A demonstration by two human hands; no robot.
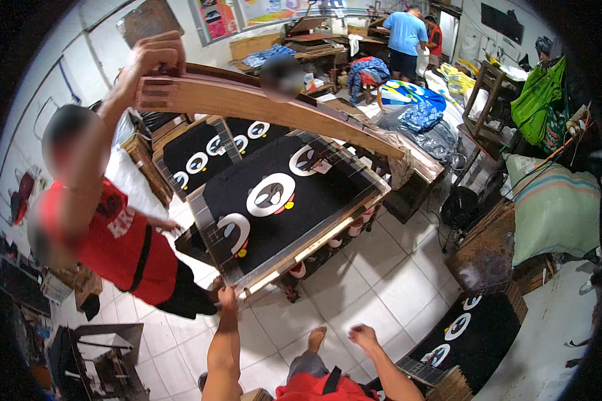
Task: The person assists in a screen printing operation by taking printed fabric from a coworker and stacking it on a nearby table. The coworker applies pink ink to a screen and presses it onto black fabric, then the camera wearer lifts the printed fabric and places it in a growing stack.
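In the head view, my left hand (227, 296) is at the near-left corner of the framed board (294, 257) ahead of me; I can't tell whether it grips. My right hand (363, 336) hangs free, fingers loosely bent. The board looks stiff and fairly heavy, its black cloth (328, 194) soft; I'd hold the wooden rim, off the prints.

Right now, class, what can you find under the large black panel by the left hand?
Under the black panel, small red-and-white objects show along its near edge. The panel covers whatever lies farther in, so that cannot be seen.
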